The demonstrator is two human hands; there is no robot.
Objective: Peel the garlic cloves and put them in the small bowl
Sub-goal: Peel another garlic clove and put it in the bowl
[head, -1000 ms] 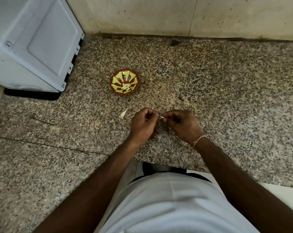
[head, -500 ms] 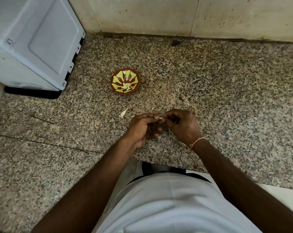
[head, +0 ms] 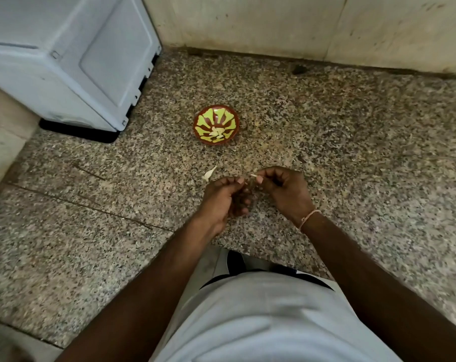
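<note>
A small red-brown bowl (head: 216,124) with a yellow-green pattern sits on the speckled granite counter (head: 352,152); several pale peeled cloves (head: 216,133) lie in it. Nearer to me, my left hand (head: 223,198) and my right hand (head: 284,190) are held close together above the counter, fingers curled. Between their fingertips shows a small pale tip of a garlic clove (head: 253,176); my right hand pinches it. What my left fingers hold is mostly hidden. A white garlic piece (head: 209,173) lies on the counter just left of my left hand.
A white appliance (head: 72,56) stands at the back left on a black base. A beige tiled wall (head: 273,24) runs along the back. The counter's front edge lies just below my wrists, with my white shirt (head: 260,317) under it.
My hands have drawn slightly apart and my left fingers have loosened. The pale bit now sits at my right fingertips. The bowl and the loose piece have not moved.
</note>
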